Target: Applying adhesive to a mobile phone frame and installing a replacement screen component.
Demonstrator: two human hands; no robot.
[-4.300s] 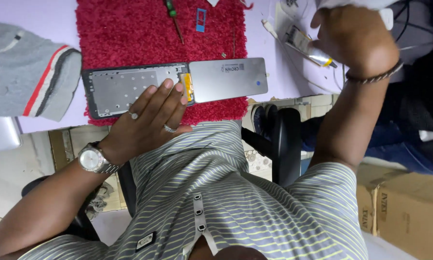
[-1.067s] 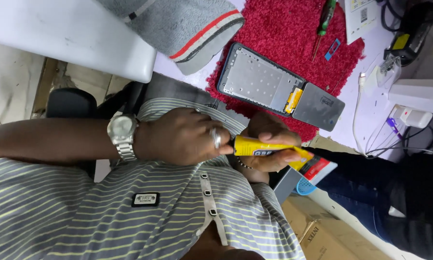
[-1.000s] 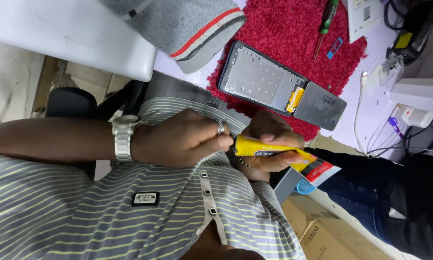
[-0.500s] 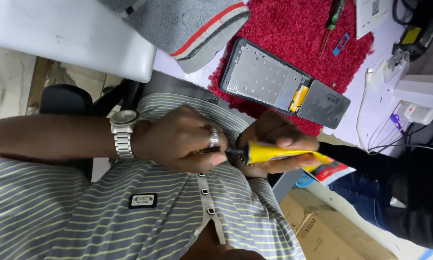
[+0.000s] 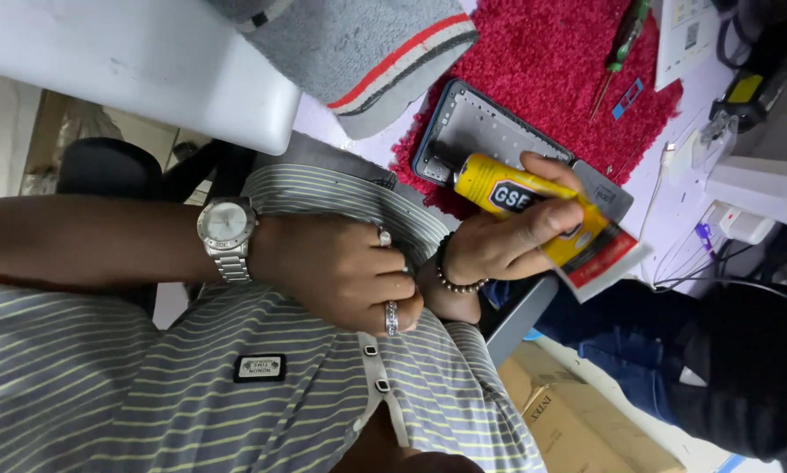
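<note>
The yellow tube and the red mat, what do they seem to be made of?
Tube: probably soft metal or plastic with a glossy printed skin; its flat end is creased. Mat: looks like shaggy textile pile, matte, with tufted fibres showing.

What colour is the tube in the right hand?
The tube is yellow, with a red and white flat end; the head view shows it.

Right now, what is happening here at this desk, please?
A person holds a yellow glue tube in the right hand, its tip lying over the phone frame on the red mat. The left hand, closed in a fist, rests against the striped shirt. A green screwdriver lies on the mat.
</note>
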